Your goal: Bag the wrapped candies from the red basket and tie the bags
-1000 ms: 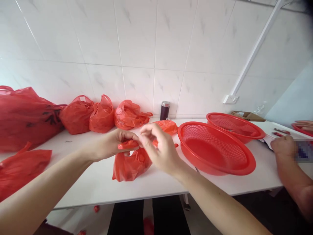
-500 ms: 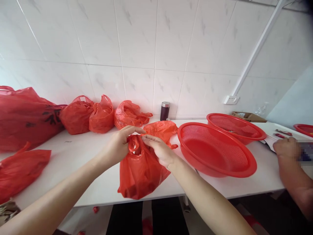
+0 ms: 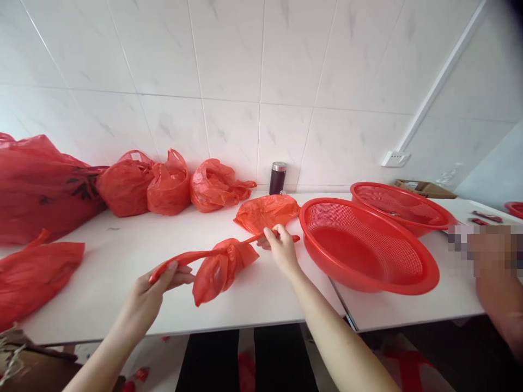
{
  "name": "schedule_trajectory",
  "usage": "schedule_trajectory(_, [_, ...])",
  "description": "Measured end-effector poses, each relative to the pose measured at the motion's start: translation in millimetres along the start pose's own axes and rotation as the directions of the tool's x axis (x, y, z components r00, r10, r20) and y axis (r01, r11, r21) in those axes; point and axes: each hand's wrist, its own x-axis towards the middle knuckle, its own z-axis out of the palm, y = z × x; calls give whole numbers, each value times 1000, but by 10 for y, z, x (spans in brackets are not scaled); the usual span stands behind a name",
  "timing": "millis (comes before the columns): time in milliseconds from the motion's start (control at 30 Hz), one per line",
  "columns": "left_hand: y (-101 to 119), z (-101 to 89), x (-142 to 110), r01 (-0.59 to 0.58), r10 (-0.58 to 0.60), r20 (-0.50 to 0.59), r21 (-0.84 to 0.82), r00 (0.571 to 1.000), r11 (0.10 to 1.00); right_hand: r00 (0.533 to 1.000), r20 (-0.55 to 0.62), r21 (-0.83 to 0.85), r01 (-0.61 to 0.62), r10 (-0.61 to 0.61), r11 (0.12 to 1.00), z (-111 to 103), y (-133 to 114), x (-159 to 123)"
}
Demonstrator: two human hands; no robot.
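Observation:
A small red plastic bag (image 3: 218,268) lies on the white table (image 3: 122,256) in front of me, its two handles stretched out sideways. My left hand (image 3: 157,286) pinches the left handle, pulled out to the left. My right hand (image 3: 281,247) grips the right handle near the red colander (image 3: 368,247). The bag's body hangs bunched between the two hands.
Another flat red bag (image 3: 267,211) lies just behind. Several tied red bags (image 3: 169,185) line the wall, with a big red bag (image 3: 41,188) at far left and one more (image 3: 35,272) at the front left. A dark flask (image 3: 277,178), a second colander (image 3: 402,206); another person's arm (image 3: 498,288) at right.
My hands were together at the bag's mouth; now they have moved apart, drawing the two handles out tight to left and right. The bag's body has bunched up smaller.

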Motion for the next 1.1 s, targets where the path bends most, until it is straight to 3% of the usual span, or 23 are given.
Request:
schedule_trajectory(100, [-52, 160, 7, -56, 51, -65, -76, 997, 996, 994, -63, -122, 76, -84, 990, 142, 62, -20])
schedule_trajectory(200, [-87, 382, 74, -154, 145, -104, -81, 984, 985, 993, -19, -244, 108, -116, 964, 310, 105, -82])
schedule_trajectory(333, [-243, 638, 262, -319, 348, -86, 241, 934, 916, 991, 54, -399, 136, -125, 907, 518, 254, -186])
schedule_trajectory(433, [-368, 744, 452, -336, 391, -46, 427, 919, 840, 990, 74, -497, 144, -124, 855, 594, 375, -203])
schedule_trajectory(600, [-463, 818, 693, -379, 428, 89, 647, 899, 662, 996, 55, -681, 92, -74, 727, 491, 532, -7])
schedule_trajectory(767, [-490, 887, 777, -399, 413, 188, 759, 891, 515, 999, 53, -818, 51, -14, 572, 356, 654, 183])
schedule_trajectory(933, [-539, 847, 800, -374, 360, 208, 788, 909, 489, 998, 58, -871, 45, 11, 489, 366, 644, 137])
schedule_trajectory(1100, [-706, 743, 904, -394, 335, 253, 790, 908, 471, 997, 76, -878, 61, 11, 474, 374, 627, 114])
